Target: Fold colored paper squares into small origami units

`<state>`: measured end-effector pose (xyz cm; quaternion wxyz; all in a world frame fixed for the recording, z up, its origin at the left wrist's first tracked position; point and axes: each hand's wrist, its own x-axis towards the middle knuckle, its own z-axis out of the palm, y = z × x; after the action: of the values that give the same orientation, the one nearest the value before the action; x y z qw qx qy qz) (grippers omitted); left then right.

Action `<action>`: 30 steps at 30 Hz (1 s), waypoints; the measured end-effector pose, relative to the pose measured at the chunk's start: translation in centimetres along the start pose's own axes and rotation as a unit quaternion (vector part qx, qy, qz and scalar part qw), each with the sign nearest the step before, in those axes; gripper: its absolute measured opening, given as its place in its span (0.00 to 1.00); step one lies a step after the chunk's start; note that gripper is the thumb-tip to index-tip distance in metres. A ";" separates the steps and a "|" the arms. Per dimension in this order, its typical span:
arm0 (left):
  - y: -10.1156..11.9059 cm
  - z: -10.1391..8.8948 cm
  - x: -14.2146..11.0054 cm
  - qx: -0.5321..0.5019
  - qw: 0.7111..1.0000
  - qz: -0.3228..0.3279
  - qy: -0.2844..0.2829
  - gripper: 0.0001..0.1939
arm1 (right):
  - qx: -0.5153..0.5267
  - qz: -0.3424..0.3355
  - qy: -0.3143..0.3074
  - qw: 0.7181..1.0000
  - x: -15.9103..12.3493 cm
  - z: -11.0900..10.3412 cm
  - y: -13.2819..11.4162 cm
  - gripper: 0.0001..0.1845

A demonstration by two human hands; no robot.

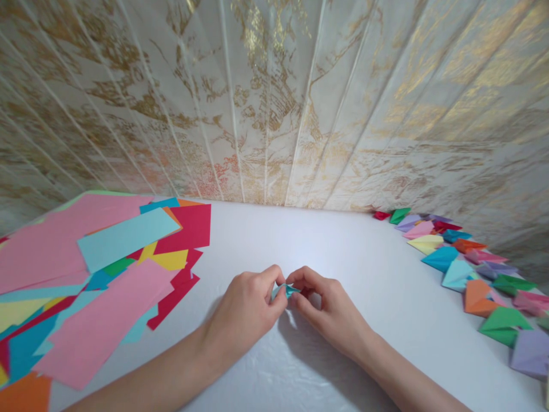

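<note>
A small folded piece of light blue paper (290, 290) is held just above the white table, between my two hands. My left hand (256, 300) pinches its left side with thumb and forefinger. From the other side, the fingertips of my right hand (325, 303) close on its right edge, thumb below and forefinger above. Much of the paper is covered by my fingers, so its full shape is hidden.
Coloured paper sheets and strips lie heaped on the left, with a pink strip (109, 323) and a light blue strip (128, 237) on top. Several folded paper pieces, among them a green one (505, 325), line the right side. Behind the table (274, 234) hangs a patterned curtain (274, 103).
</note>
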<state>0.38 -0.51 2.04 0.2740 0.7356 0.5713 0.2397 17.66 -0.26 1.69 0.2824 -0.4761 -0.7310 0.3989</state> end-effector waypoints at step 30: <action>-0.1 -0.2 0.1 -0.003 1.000 0.021 -0.002 0.08 | 0.087 0.015 -0.012 0.996 0.4 -0.2 1.1 0.13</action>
<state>0.21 -0.36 2.11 0.2726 0.7472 0.5540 0.2458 18.20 0.42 0.92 0.3081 -0.4554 -0.6899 0.4708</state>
